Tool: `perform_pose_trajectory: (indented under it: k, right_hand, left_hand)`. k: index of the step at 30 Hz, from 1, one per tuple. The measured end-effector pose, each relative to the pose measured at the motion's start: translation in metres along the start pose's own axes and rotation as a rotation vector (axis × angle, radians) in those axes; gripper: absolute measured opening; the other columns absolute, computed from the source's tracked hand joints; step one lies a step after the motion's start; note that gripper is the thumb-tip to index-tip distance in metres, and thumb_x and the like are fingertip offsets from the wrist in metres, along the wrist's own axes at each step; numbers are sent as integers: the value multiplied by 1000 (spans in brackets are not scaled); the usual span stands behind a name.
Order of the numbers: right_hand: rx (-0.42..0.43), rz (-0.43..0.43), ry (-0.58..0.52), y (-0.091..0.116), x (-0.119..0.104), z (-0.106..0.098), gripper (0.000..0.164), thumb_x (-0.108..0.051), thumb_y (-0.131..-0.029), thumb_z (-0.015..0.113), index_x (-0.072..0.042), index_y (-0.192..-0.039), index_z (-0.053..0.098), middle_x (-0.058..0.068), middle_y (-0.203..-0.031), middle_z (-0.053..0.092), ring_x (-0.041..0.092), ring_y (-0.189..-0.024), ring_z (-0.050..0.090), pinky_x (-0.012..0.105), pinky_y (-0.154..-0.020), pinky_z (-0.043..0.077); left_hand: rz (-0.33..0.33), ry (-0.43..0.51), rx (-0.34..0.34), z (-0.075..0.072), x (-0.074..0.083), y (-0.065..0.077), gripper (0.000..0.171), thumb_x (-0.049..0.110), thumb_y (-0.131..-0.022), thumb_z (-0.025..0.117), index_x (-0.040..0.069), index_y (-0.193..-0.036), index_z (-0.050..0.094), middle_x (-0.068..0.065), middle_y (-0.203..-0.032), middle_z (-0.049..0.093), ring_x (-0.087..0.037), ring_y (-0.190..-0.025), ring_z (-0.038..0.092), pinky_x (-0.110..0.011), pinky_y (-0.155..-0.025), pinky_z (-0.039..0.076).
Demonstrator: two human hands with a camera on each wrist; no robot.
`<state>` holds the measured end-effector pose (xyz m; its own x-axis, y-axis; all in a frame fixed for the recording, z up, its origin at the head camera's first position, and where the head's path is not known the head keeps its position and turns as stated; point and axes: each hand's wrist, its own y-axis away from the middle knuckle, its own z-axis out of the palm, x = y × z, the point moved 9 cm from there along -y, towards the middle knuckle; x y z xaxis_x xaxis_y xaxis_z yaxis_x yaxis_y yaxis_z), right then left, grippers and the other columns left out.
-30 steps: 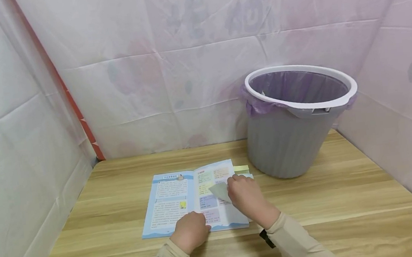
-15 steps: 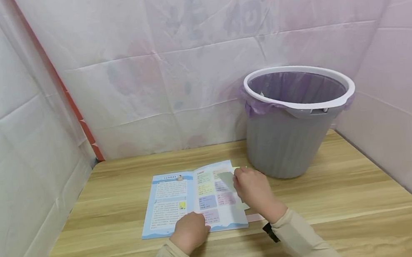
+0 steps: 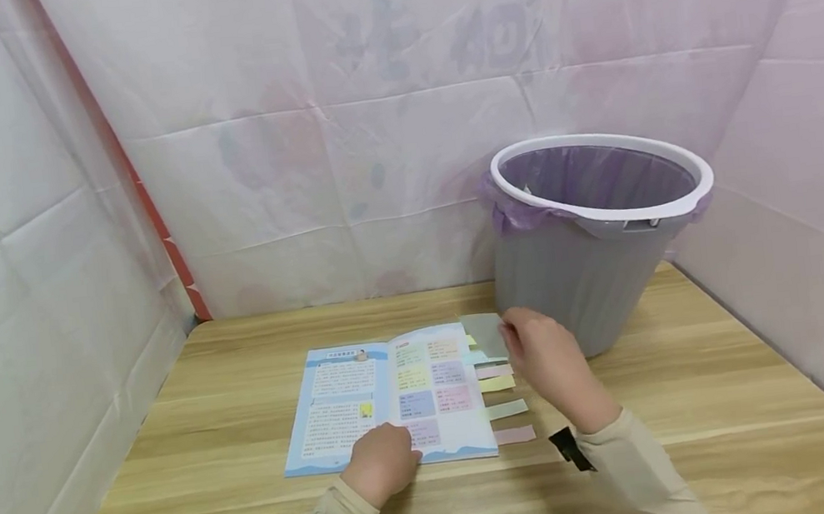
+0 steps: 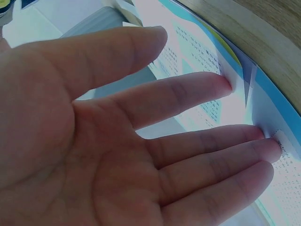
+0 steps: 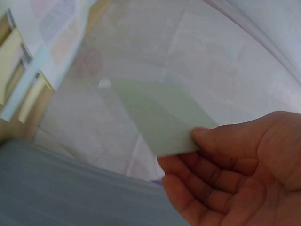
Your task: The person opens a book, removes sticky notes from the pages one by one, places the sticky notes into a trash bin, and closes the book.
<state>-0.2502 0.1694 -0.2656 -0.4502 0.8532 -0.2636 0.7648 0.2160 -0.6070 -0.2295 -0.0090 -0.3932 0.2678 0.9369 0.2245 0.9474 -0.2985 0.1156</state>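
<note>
Booklet [image 3: 391,397]: spread flat on the wooden table [image 3: 199,455].
Left hand [image 3: 381,464]: rests at the booklet's 6 o'clock edge, gripping nothing that we can see.
Right hand [image 3: 553,364]: clamped on the green paper [image 3: 484,333], well apart from the left; it sits at 4 o'clock from the sheet.
Paper position: off the right page's upper corner, at 2 o'clock from the booklet's centre; we cannot tell whether it touches the page.
Page strips [image 3: 497,383]: pink, yellow, green and blue, jutting from the right edge between 2 and 4 o'clock.
Bin [image 3: 573,282]: grey, white-rimmed, farther out at 2 o'clock, with a purple liner [image 3: 599,174].
Head view alone: we see the inside of the bin.
Left wrist view alone: the palm, thumb and index finger apart, three fingers lying together with straight tips by the page.
Right wrist view alone: the thumb on the paper's edge, other fingers curled beneath.
Change noted: half a second ago the sheet overlapped the right page; we now find it beyond the edge, the strips more exposed, and the left hand in the same place.
</note>
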Motion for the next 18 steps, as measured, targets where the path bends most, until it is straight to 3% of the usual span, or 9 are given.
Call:
perform_pose_trajectory:
  k: [5, 10, 12, 16, 18]
  right_hand:
    - [19, -145, -97, -12, -6, -41, 13, 14, -81, 65, 5, -89, 68, 12, -82, 66, 25, -73, 64, 38, -65, 54]
    - [130, -295, -195, -31, -15, -108, 24, 19, -72, 71, 2, -90, 71, 6, -81, 69, 5, -71, 60, 15, -65, 49]
    - [229, -322, -230, -39, -14, -136, 25, 21, -71, 70, 4, -88, 71, 8, -81, 69, -2, -74, 59, 9, -69, 46]
    - [493, -302, -208, -50, -2, -182, 12, 14, -78, 68, 6, -86, 72, 18, -82, 69, -8, -83, 57, 10, -79, 44]
    - [615, -258, -143, -54, 7, -195, 8, 7, -82, 67, 6, -86, 73, 19, -84, 69, 1, -84, 61, 10, -81, 42]
  left_hand:
    - [-8, -1, -10, 0, -1, 0, 29, 25, -88, 68, -3, -80, 68, -10, -67, 60, -18, -56, 52, -38, -53, 51]
    - [-5, 9, -8, -1, 0, 0, 29, 25, -89, 68, -3, -81, 68, -10, -67, 60, -18, -56, 53, -38, -54, 51]
    - [-7, 13, -9, -1, 0, 0, 29, 24, -88, 68, -3, -81, 68, -10, -68, 61, -19, -57, 54, -39, -54, 52]
    - [-10, 9, -8, 0, -1, -1, 29, 25, -88, 68, -3, -82, 68, -11, -69, 62, -21, -59, 58, -40, -56, 53]
    - [-9, 6, -2, -1, -1, -2, 29, 25, -88, 68, -3, -82, 68, -11, -70, 62, -22, -60, 59, -40, -56, 53]
